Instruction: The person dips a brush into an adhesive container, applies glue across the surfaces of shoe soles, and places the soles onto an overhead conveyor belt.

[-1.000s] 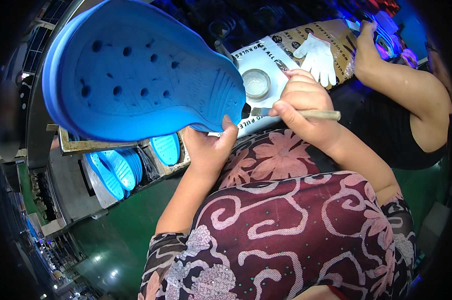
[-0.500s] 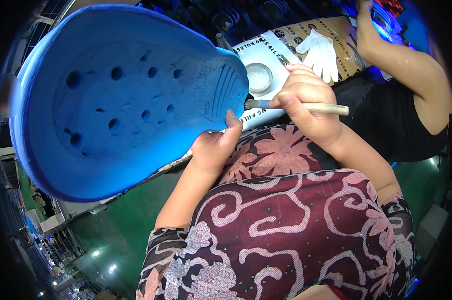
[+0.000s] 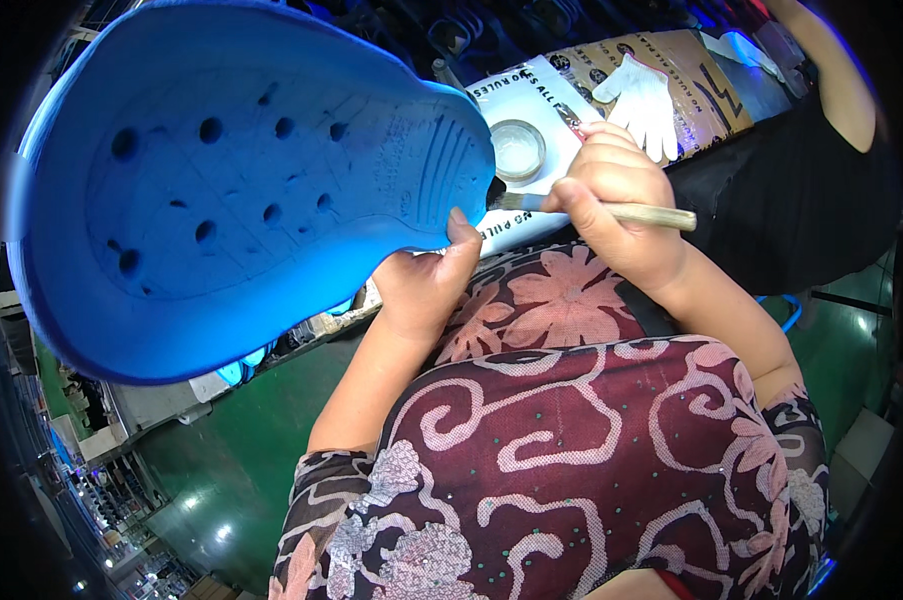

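Observation:
A large blue foam shoe sole (image 3: 241,200), raised-edged and pierced with several round holes, fills the upper left. My left hand (image 3: 426,280) is closed on its narrow end, thumb over the rim and the other fingers hidden underneath. In my right hand (image 3: 621,195) is a brush (image 3: 651,215) with a pale wooden handle. Its dark bristles meet the narrow end's outer edge; whether they press on it I cannot tell. Just beyond the brush, a round glass dish (image 3: 517,152) with pale, clear-looking contents stands on a white printed sheet (image 3: 511,90).
A white glove (image 3: 641,105) lies on brown taped cardboard (image 3: 706,105) behind my right hand. A co-worker's arm (image 3: 841,70) and dark clothing are at the right. Green floor (image 3: 241,460) shows below the bench edge (image 3: 321,325) at lower left.
The shoe sole has shifted slightly up and left, its wide end tilting. My right hand and the brush have barely moved. The co-worker's arm has drawn away to the upper right.

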